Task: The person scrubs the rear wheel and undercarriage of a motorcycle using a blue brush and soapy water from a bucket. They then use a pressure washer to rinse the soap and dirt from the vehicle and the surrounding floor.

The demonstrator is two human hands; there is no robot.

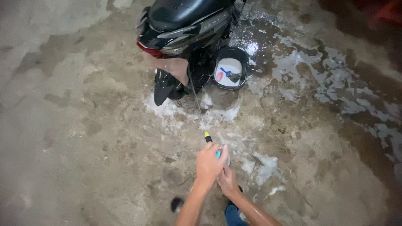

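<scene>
Here both hands (pixel 217 167) grip the spray wand (pixel 208 137), nozzle aimed at the scooter (pixel 184 25).

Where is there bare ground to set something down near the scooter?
The wet concrete left of the scooter is bare, as is the stretch right of both hands. It is crowded by the bucket against the rear wheel, with foam below and the spray wand aimed there.

Outdoor wash spot, probably a yard or driveway at a home or small bike-wash; dim light makes it hard to tell which. Rough wet concrete ground (pixel 83 125) with white soap foam (pixel 301 67) spread in patches, rear of a black scooter (pixel 184 25) parked on it, a dark bucket (pixel 231 67) with a brush (pixel 231 75) inside standing just beside the scooter
</scene>
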